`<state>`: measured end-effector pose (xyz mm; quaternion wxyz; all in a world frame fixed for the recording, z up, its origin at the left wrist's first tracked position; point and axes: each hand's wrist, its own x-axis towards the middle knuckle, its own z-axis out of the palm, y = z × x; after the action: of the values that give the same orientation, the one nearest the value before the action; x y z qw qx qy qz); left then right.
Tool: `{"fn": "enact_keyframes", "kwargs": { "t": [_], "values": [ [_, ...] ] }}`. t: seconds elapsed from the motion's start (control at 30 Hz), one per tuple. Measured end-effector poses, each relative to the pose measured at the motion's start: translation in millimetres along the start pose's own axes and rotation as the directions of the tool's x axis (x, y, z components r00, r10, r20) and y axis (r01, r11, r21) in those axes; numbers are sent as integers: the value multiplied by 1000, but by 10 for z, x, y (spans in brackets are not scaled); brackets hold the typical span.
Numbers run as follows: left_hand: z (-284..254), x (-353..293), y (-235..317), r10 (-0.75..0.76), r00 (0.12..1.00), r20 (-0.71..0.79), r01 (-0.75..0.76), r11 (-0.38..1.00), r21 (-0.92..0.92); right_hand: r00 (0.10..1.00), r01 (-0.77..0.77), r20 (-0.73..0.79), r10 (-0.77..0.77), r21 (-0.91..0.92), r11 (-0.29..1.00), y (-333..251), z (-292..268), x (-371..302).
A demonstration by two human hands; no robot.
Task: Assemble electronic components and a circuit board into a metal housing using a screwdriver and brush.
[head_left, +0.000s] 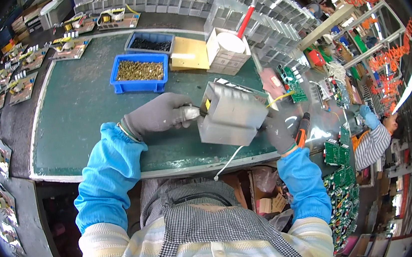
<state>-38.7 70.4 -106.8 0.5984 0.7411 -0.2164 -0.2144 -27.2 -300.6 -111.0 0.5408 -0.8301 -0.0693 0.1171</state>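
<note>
A grey sheet-metal housing [232,113] is tilted up over the green-topped bench near me. My right hand [279,132], in a grey glove, grips its right side, with the fingers partly hidden behind it. My left hand [162,114], also gloved, is closed at the housing's left edge. A small dark piece shows by its fingertips, too small to name. From the housing's underside a white cable [229,162] hangs over the bench's front edge. A yellow wire [280,98] sticks out at its right. Beside my right wrist lies an orange-and-black handled tool [303,130].
Behind the housing stand a blue bin of brass-coloured screws [138,70], a bin of black parts [151,45], a yellow pad [189,53] and a white box [228,51]. Stacked metal housings [162,0] line the back. Circuit boards [336,152] lie right; another person [373,143] works there.
</note>
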Motion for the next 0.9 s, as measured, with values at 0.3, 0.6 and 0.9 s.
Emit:
{"fn": "enact_keyframes", "kwargs": {
  "t": [0.3,0.6,0.9],
  "values": [
    [-91,56,-38,-309,947,91,290,941,172,911,-399,134,390,41,916,-53,88,-23],
    [-116,-11,-46,-313,949,45,267,870,415,866,-493,90,491,315,811,-18,-161,-28],
    [-22,-97,99,-142,973,-183,230,687,689,966,253,115,-231,-252,934,-422,165,-284]
  ]
}}
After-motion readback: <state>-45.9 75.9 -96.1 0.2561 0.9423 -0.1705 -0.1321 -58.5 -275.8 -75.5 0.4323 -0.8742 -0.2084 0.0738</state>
